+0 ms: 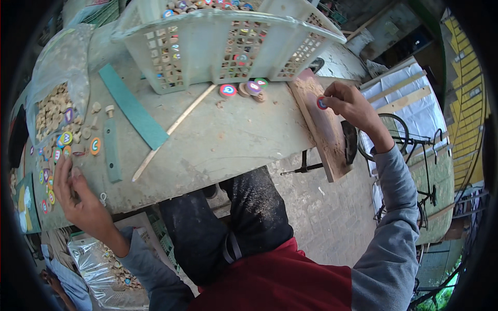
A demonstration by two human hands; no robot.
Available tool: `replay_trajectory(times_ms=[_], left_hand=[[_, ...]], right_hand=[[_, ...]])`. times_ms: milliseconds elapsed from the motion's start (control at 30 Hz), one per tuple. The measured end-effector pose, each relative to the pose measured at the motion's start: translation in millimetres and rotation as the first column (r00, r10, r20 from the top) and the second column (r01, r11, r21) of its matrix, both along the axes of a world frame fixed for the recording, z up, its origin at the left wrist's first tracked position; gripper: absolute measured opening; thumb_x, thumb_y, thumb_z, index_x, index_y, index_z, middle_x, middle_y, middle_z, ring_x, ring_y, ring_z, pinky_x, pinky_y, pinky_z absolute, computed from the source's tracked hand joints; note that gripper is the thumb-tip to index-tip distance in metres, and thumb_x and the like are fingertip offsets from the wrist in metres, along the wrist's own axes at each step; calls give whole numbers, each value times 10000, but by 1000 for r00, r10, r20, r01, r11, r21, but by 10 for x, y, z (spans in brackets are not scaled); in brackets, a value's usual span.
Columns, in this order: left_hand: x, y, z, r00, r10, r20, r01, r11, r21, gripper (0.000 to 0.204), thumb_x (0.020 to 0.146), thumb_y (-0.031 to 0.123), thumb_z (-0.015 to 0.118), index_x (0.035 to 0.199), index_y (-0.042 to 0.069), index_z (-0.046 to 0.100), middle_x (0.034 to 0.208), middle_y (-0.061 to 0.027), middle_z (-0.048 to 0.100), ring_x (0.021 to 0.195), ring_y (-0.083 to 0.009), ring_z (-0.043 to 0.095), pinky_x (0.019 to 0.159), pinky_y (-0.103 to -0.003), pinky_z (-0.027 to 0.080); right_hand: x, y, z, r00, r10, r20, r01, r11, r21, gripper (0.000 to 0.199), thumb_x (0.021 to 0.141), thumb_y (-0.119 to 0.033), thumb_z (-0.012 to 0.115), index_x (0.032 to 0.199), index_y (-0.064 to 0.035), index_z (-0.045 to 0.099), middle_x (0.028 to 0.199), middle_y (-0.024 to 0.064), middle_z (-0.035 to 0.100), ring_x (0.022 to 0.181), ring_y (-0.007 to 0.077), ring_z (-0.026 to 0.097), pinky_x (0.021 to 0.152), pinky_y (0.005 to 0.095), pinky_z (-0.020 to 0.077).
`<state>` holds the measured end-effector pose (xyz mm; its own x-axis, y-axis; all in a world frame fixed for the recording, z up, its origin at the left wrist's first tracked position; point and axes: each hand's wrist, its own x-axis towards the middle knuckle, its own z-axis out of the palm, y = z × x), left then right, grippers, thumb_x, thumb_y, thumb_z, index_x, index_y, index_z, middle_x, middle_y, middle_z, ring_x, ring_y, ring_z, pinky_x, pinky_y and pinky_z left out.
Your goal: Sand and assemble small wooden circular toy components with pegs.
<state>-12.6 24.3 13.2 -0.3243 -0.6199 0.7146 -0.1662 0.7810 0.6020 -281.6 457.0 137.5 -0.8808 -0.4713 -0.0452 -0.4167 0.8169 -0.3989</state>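
In my right hand [348, 106] is a small round wooden disc [321, 102] with a red rim and blue middle, pinched between thumb and fingertips. It is just above a wooden board [311, 115] that carries a mauve strip and sawdust and sticks out past the table edge. My left hand [83, 199] lies at the table's left, its fingers extended and apart beside several coloured letter discs [65, 138]. Whether its fingertips touch a disc I cannot tell. More discs [227, 90] rest below the crate, near the middle.
A pale plastic crate [207, 46] full of discs stands at the back of the table [228, 150]. A plastic bag [65, 62] of plain wooden pegs lies far left. Between them are a green strip [132, 106] and a thin stick [176, 129]. Beyond the board stands a bicycle [423, 142].
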Motion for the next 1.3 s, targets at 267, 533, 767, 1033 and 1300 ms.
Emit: replay_trajectory(times_ms=[267, 533, 767, 1033, 1300], left_hand=[[-1, -32, -24, 999, 29, 24, -29, 999, -29, 256, 996, 48, 586, 1218, -36, 682, 1284, -127, 666, 1170, -221, 616, 992, -342, 479], [10, -9, -18, 999, 33, 31, -33, 999, -10, 268, 1002, 74, 583, 1222, -43, 680, 1266, -135, 678, 1179, -236, 618, 1027, -357, 460], [49, -13, -9, 999, 48, 22, -49, 998, 31, 271, 1005, 80, 579, 1217, -60, 674, 1268, -147, 679, 1187, -248, 620, 1042, -362, 449], [3, -59, -58, 993, 107, 48, -107, 994, -9, 264, 1003, 83, 583, 1211, -44, 687, 1262, -131, 689, 1202, -249, 619, 1043, -362, 448], [1, 36, -3, 990, 139, 18, -139, 990, 13, 261, 995, 68, 579, 1201, -41, 697, 1232, -126, 707, 1195, -244, 626, 1036, -356, 452]], right_hand=[[25, 395, -184, 996, -7, 90, 9, 1000, -14, 289, 920, -208, 654, 1079, 26, 713, 811, 82, 704, 745, 160, 664, 706, 332, 521], [211, 315, -214, 971, 202, -132, -183, 973, 142, 266, 929, -110, 667, 1186, -61, 717, 999, 116, 662, 893, 242, 675, 791, 369, 535], [590, 417, -304, 876, 312, -367, -242, 944, 225, 256, 878, -81, 692, 1127, -59, 743, 951, 142, 652, 903, 322, 654, 790, 397, 549], [-223, 56, -405, 804, 402, -438, -317, 913, 257, 243, 936, -112, 616, 1147, -56, 723, 997, 163, 639, 874, 339, 636, 788, 431, 530], [651, 508, -274, 894, 299, -333, -247, 950, 189, 265, 862, -52, 685, 1120, -63, 743, 936, 138, 637, 826, 317, 653, 729, 406, 546]])
